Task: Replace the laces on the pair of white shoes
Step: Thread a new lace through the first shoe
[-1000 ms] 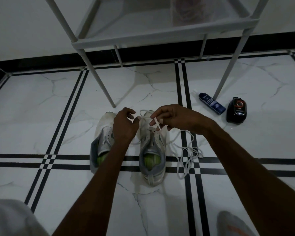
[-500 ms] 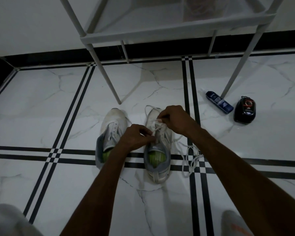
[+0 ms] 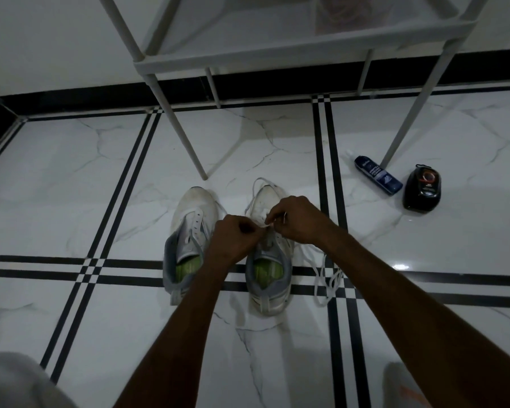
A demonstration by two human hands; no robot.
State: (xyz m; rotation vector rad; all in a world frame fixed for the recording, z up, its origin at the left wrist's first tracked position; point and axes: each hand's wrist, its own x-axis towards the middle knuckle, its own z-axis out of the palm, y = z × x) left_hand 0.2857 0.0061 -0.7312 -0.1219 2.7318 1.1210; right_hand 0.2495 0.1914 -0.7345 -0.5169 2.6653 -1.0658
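Observation:
Two white shoes with grey collars and green insoles stand side by side on the tiled floor, toes pointing away. The left shoe [image 3: 192, 228] has bare eyelets and no lace. Over the right shoe [image 3: 270, 278] both hands work at the eyelets. My left hand [image 3: 233, 240] pinches a piece of white lace at the shoe's left eyelet row. My right hand [image 3: 299, 220] pinches the lace above the tongue. A white lace [image 3: 326, 278] trails off to the right and lies in loops on the floor; another loop curls around the toe.
A white metal rack [image 3: 277, 48] stands over the floor behind the shoes, one leg [image 3: 186, 136] just beyond the left shoe. A dark blue tube [image 3: 377, 179] and a black rounded container [image 3: 422, 188] lie to the right. Black wall skirting runs behind.
My left hand came down from the lace above the shoe to its left eyelet row. My right hand lowered toward the tongue. The loose lace on the right shifted slightly.

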